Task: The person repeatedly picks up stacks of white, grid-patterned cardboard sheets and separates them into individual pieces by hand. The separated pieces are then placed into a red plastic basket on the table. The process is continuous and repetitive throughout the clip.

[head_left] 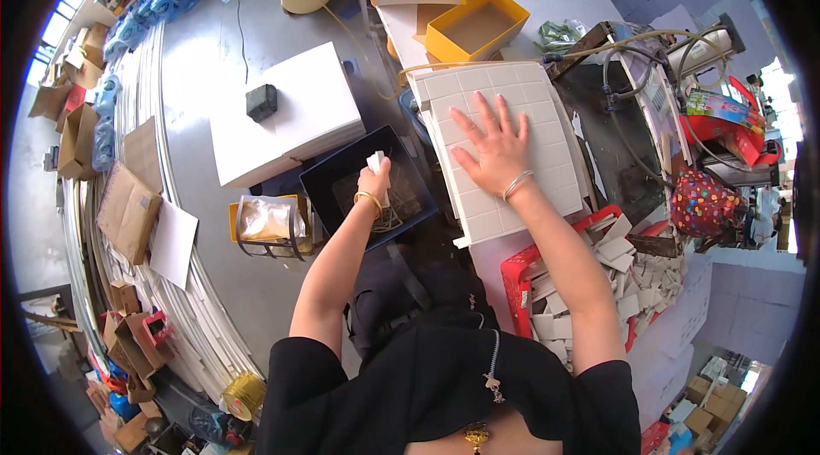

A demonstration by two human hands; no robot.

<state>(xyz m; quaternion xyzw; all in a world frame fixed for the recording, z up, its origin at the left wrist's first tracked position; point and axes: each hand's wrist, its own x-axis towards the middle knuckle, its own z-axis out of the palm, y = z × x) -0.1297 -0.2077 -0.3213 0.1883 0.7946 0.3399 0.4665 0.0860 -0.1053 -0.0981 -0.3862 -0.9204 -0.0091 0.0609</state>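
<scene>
My right hand [500, 152] lies flat with spread fingers on a white sheet scored into a grid [487, 207]. More white sheets show beneath it, slightly offset along the edges. Over a dark square bin [416, 214], my left hand [372, 178] is closed around a narrow white strip [387, 196], which pokes out past the fingers. Thin pale strips lie inside the bin, too tangled to make out singly. A red crate [516, 282] full of small white pieces [559, 305] stands beside my right forearm.
Two yellow-rimmed boxes [478, 26] sit at the table's far end. Left of the bin is a stack of white sheets [290, 113] with a black block [261, 102] on top. A yellow hose [478, 63] runs past the sheets' far edge. A wire basket [272, 228] stands left of the bin.
</scene>
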